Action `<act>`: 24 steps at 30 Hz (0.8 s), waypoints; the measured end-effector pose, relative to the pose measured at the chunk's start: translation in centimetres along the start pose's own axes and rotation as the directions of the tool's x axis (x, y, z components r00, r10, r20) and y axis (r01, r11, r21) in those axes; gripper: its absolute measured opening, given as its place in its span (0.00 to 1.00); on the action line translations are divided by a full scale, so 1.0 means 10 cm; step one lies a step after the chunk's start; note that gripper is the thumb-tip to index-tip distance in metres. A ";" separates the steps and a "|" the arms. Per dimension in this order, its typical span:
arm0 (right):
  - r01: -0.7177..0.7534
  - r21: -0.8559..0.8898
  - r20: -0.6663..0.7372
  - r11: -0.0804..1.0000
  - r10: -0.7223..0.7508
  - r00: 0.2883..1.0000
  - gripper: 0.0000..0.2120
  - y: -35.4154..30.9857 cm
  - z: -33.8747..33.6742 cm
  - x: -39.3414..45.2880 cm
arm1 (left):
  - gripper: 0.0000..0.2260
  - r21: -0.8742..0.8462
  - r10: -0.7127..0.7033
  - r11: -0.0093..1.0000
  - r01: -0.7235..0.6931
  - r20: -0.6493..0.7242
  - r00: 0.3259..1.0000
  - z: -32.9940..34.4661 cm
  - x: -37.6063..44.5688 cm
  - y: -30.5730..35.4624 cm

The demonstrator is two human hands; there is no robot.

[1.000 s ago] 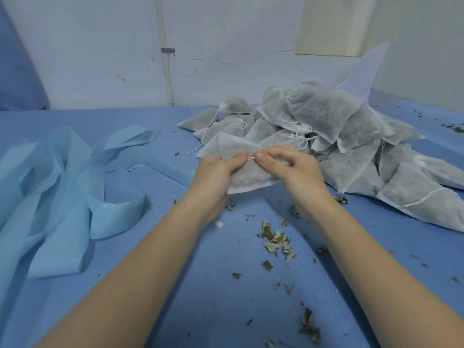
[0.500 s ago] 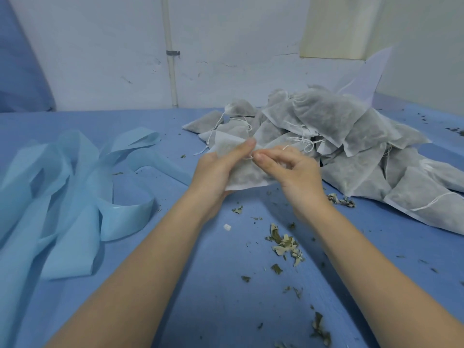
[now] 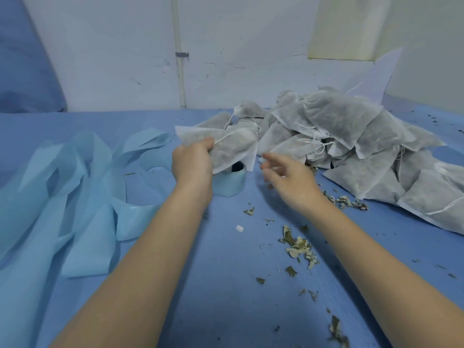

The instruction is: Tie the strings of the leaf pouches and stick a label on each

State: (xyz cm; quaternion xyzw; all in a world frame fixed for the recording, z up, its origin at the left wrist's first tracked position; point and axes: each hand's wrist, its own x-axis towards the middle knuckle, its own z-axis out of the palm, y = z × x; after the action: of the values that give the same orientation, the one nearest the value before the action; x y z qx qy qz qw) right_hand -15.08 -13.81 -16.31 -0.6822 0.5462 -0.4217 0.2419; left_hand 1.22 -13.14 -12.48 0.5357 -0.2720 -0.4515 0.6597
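Left hand gripping one leaf pouch at gathered neck, above light-blue label roll. Right hand loose, fingers relaxed, empty. Large pouch pile far right; no labels visible, most work seemingly left.

Left hand: raised, fingers curled, closed grip on what it holds, knuckles toward camera.
Right hand: free, fingers loose and spread, blurred.
Forearms: both bare, reaching far from the near edge.

Two hands: left hand, right hand; one held pouch; one tape roll; one pouch pile, uncountable.
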 end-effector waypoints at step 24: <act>0.031 0.018 0.107 0.999 -0.033 0.994 0.31 -0.02 0.43 0.13 | 0.10 0.245 0.133 0.959 -0.141 0.049 0.990 -0.06 0.07 -0.10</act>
State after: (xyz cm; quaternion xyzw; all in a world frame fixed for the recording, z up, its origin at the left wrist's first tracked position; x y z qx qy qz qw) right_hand -11.32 -15.53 -18.03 -0.7105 0.5179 -0.3927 0.2697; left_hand 1.74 -13.46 -13.65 0.5864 -0.3731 -0.3759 0.6129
